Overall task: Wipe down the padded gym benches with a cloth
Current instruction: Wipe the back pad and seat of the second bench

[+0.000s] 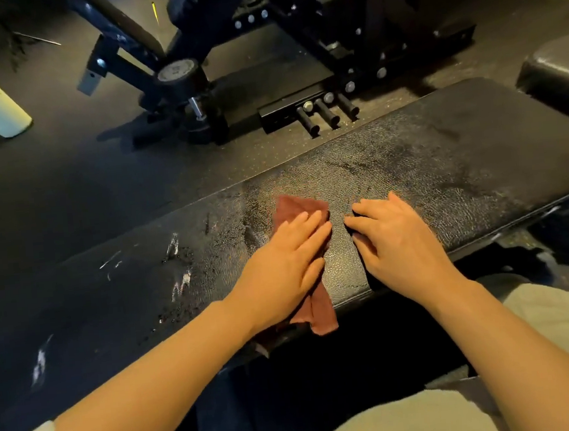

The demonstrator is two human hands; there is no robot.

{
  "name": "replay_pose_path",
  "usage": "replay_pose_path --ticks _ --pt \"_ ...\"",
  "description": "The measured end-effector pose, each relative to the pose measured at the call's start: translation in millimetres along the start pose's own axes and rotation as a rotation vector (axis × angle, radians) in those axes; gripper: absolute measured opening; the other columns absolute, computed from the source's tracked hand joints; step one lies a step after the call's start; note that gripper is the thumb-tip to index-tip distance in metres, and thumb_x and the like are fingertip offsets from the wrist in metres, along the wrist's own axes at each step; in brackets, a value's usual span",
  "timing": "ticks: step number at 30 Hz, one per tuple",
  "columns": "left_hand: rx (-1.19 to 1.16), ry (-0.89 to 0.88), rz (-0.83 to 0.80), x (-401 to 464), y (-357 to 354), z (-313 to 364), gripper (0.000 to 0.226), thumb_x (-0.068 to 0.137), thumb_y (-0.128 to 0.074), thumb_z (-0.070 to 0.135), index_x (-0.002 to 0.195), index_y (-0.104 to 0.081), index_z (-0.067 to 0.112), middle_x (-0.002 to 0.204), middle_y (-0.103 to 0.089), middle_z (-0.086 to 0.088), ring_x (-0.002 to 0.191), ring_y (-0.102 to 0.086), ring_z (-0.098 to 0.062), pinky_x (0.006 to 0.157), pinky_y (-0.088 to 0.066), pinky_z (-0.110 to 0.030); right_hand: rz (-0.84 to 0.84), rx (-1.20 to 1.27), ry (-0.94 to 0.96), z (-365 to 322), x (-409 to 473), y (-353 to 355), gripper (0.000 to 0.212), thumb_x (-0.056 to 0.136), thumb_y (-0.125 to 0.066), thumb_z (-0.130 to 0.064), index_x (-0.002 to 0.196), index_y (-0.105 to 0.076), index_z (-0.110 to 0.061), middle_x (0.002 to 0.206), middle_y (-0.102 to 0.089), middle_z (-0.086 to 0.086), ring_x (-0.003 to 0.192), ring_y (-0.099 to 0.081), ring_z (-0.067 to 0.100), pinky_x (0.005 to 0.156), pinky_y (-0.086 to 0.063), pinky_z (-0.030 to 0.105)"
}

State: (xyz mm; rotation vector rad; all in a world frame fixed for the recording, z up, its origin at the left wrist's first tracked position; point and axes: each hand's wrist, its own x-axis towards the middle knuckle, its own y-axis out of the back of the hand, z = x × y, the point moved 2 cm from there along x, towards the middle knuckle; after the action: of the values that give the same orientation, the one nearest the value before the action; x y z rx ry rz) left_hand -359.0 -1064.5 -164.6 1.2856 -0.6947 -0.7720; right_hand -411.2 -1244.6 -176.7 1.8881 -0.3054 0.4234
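Black padded vinyl showed wet streaks where a person's left hand [285, 256] pressed a reddish-brown cloth [302, 213] flat, fingers straight, near the front edge of the bench table [442, 153]. Beside it the right hand [397, 240] rested on the pad, fingers loosely spread and holding nothing. Judging by the damp sheen, the middle stretch seemed wiped; the scuffed left end and a second bench [559, 67] at far right likely remained. Part of the cloth lay hidden under the palm, and both benches ran out of view.
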Motion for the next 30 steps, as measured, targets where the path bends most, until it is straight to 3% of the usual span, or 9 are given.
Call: replay_pose_path --ticks 3,5,9,10,14,21,25,30 --pt "0.026 -0.05 0.005 -20.6 -5.1 12.8 0.053 0.098 -0.03 0.033 0.144 -0.046 0.012 0.15 -0.042 -0.006 0.139 -0.039 -0.025 0.115 -0.025 -0.038 0.003 0.002 0.007 -2.7 -6.5 3.3 0.018 0.079 -0.073 -0.004 0.097 -0.073 -0.005 0.105 -0.068 0.012 0.102 -0.065 0.032 0.103 -0.037 0.056" --pt "0.027 0.006 0.039 -22.0 -4.2 3.7 0.054 0.099 -0.027 0.036 0.146 -0.042 0.013 0.152 -0.04 -0.007 0.141 -0.036 -0.025 0.116 -0.026 -0.042 0.001 0.003 0.012 -4.1 -10.6 4.7 0.021 0.078 -0.074 -0.002 0.099 -0.073 -0.005 0.105 -0.068 0.011 0.103 -0.065 0.032 0.102 -0.038 0.057" --pt "0.002 0.2 0.041 -10.8 -5.1 -1.0 0.052 0.105 -0.031 0.034 0.153 -0.025 0.014 0.16 -0.019 -0.006 0.149 -0.015 -0.025 0.12 -0.006 -0.036 -0.031 0.025 -0.024 -3.6 -19.8 6.7 0.025 0.081 -0.071 -0.003 0.106 -0.072 -0.007 0.112 -0.067 0.01 0.109 -0.063 0.031 0.106 -0.035 0.055" --pt "0.017 0.184 0.046 -8.5 -7.7 7.8 0.051 0.105 -0.032 0.032 0.152 -0.026 0.013 0.16 -0.02 -0.007 0.149 -0.016 -0.026 0.12 -0.007 -0.036 -0.032 0.026 -0.027 -4.0 -21.7 7.6 0.025 0.082 -0.07 -0.003 0.107 -0.072 -0.007 0.113 -0.067 0.01 0.11 -0.063 0.031 0.107 -0.034 0.055" --pt "0.139 -0.011 0.064 -18.8 -19.7 48.5 0.052 0.095 -0.03 0.027 0.137 -0.053 0.007 0.143 -0.05 -0.013 0.131 -0.049 -0.03 0.108 -0.038 -0.043 -0.002 0.018 -0.022 -7.2 -28.3 13.0 0.025 0.079 -0.072 0.001 0.104 -0.072 -0.005 0.111 -0.069 0.011 0.109 -0.064 0.031 0.107 -0.033 0.055" --pt "0.206 0.094 0.16 -43.0 -18.1 32.8 0.052 0.087 -0.047 0.012 0.138 -0.051 0.005 0.144 -0.049 -0.013 0.133 -0.047 -0.03 0.109 -0.031 -0.044 0.008 0.02 -0.038 -6.4 -35.3 16.0 0.027 0.079 -0.07 0.002 0.105 -0.072 -0.004 0.112 -0.069 0.012 0.109 -0.064 0.031 0.108 -0.032 0.057" --pt "0.144 0.008 0.163 -19.3 -30.4 68.1 0.048 0.093 -0.035 0.018 0.136 -0.053 0.004 0.143 -0.05 -0.014 0.133 -0.047 -0.031 0.111 -0.032 -0.044 0.007 0.004 -0.047 -8.9 -38.7 17.7 0.021 0.081 -0.064 -0.006 0.099 -0.073 -0.004 0.109 -0.069 0.012 0.105 -0.065 0.03 0.107 -0.033 0.06" --pt "0.167 0.004 0.165 -53.4 -22.5 49.2 0.049 0.095 -0.032 0.021 0.137 -0.054 0.008 0.144 -0.051 -0.01 0.133 -0.048 -0.027 0.112 -0.029 -0.041 0.03 -0.001 -0.093 -5.3 -48.1 24.3 0.02 0.081 -0.066 -0.017 0.098 -0.075 -0.011 0.104 -0.069 0.006 0.1 -0.065 0.026 0.11 -0.029 0.057"
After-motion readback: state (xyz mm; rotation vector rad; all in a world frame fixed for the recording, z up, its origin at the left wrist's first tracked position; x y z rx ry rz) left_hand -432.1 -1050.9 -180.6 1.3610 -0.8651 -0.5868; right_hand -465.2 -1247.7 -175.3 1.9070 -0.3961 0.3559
